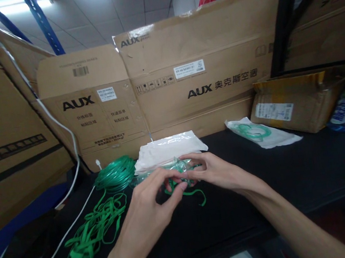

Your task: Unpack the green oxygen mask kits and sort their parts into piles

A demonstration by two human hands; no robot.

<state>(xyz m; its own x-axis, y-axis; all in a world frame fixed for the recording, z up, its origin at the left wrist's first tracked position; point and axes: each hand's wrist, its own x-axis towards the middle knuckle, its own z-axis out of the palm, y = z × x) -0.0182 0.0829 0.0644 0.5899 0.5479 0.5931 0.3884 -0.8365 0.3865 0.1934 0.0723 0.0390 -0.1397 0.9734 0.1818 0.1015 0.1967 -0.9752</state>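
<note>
My left hand (151,203) and my right hand (215,169) meet above the black table (288,174), fingers pinched together on a green strap (187,191) and a small clear plastic bag (179,166). The strap's loose end curls down onto the table below my right hand. Behind my hands lies a stack of white plastic bags (168,148). A tight coil of green straps (115,174) sits to the left of it, and a loose pile of green straps (92,231) spreads at the front left.
Large AUX cardboard boxes (196,65) wall in the back and left. A packed bag with a green coil (259,134) lies at the back right, beside a taped cardboard parcel (292,100). A white cable (75,196) runs down the left side.
</note>
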